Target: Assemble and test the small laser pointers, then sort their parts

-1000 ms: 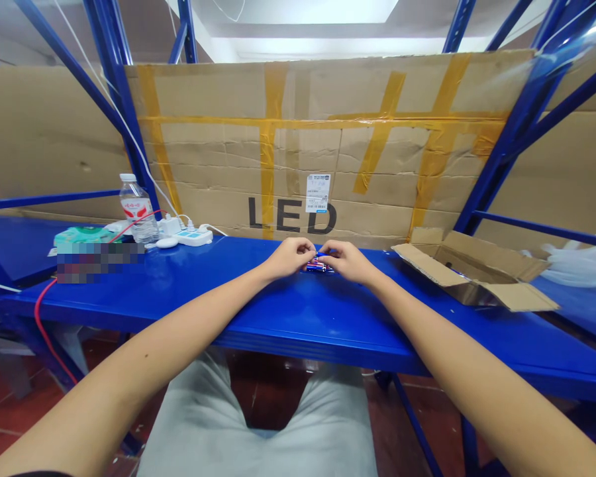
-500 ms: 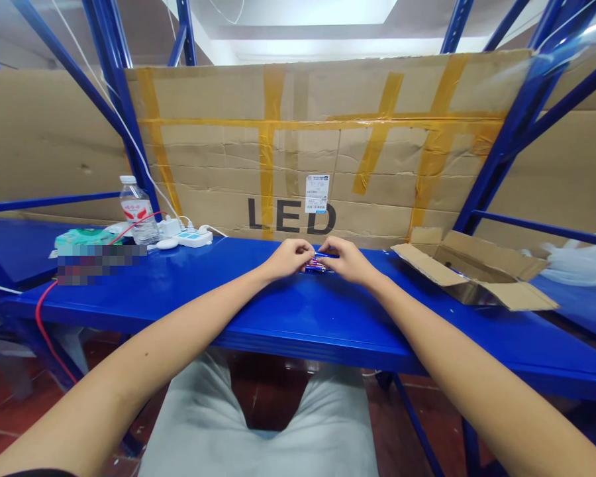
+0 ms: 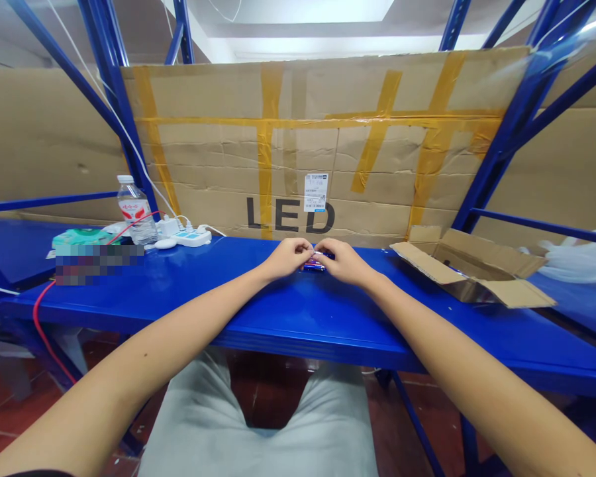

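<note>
My left hand (image 3: pixel 289 258) and my right hand (image 3: pixel 346 262) meet over the middle of the blue table (image 3: pixel 278 305), fingertips almost touching. Both are closed in a pinch. A small, slim piece with a pale, shiny end (image 3: pixel 318 252) shows between the fingertips; its kind is too small to make out. Just beneath, several small glossy blue and red pieces (image 3: pixel 313 265) with silvery ends lie on the tabletop, partly covered by my fingers.
An open cardboard box (image 3: pixel 469 265) stands to the right, beside a white plastic bag (image 3: pixel 583 262). On the left are a water bottle (image 3: pixel 136 215), a white power strip (image 3: pixel 193 237) and a green packet (image 3: pixel 82 238). A large cardboard sheet (image 3: pixel 218 165) rises behind.
My right hand has shifted slightly and its fingers have drawn nearer my left fingertips. The slim blue piece seen between the hands earlier is now mostly hidden.
</note>
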Demonstrator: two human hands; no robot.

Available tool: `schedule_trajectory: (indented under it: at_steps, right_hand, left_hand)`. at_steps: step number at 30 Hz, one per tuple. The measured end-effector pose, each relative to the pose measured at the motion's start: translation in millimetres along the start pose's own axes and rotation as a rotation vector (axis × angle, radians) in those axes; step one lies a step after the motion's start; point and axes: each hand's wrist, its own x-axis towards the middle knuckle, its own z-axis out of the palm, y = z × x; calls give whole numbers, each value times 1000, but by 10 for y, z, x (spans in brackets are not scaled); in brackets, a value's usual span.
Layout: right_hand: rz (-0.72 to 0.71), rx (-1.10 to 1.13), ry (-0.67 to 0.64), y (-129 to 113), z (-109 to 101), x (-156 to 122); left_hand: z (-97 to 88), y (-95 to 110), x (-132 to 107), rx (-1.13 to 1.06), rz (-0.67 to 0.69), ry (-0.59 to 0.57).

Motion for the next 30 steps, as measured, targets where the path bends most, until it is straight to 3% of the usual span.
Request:
schedule_trajectory:
  at_steps: [8, 12, 17, 21, 30]
  right_hand:
    - [3, 78, 61, 35, 0, -6]
    - [44, 136, -7, 44, -46, -11]
    - [43, 19, -93, 28, -55, -1]
    - [23, -4, -22, 19, -8, 6]
    - [-49, 38, 89, 23, -24, -8]
  left_hand:
    - [-45, -10, -1, -2, 14, -37]
    - [-44, 7, -7, 6, 42, -49]
    - [-18, -8, -3, 146, 119, -4]
    - [-15, -41, 9, 208, 157, 42]
    - [-31, 7, 0, 201, 136, 23]
